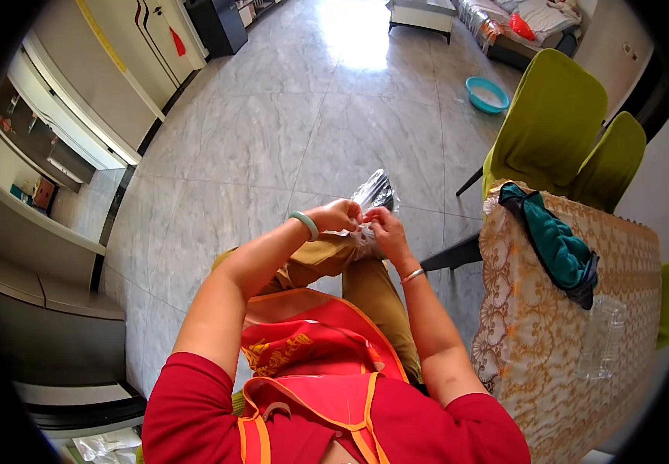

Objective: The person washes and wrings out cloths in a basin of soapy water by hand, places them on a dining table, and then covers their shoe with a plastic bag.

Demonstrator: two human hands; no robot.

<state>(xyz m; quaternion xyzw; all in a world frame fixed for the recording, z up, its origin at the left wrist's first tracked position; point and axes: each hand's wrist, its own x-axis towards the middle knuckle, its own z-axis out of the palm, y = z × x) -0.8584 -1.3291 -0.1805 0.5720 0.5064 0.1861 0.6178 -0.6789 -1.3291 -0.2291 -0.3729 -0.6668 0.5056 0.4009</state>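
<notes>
Both hands meet over my lap at a clear plastic bag (pixel 377 188) with something dark and shiny inside. My left hand (pixel 340 216), with a pale green bangle at the wrist, pinches the bag's gathered plastic. Close beside it, my right hand (pixel 384 230), with a silver bracelet, has its fingers pressed together on the same plastic. The bag's filled end points away from me, over the floor. Brown trousers (pixel 381 301) and a red apron (pixel 311 340) with orange edging lie beneath my arms.
At the right stands a table with a patterned cloth (pixel 527 340), bearing a dark teal cloth item (pixel 554 240) and a clear plastic container (pixel 603 339). Green chairs (pixel 547 116) stand behind it. A blue basin (pixel 486 95) sits on the tiled floor; a cabinet (pixel 48 332) is at left.
</notes>
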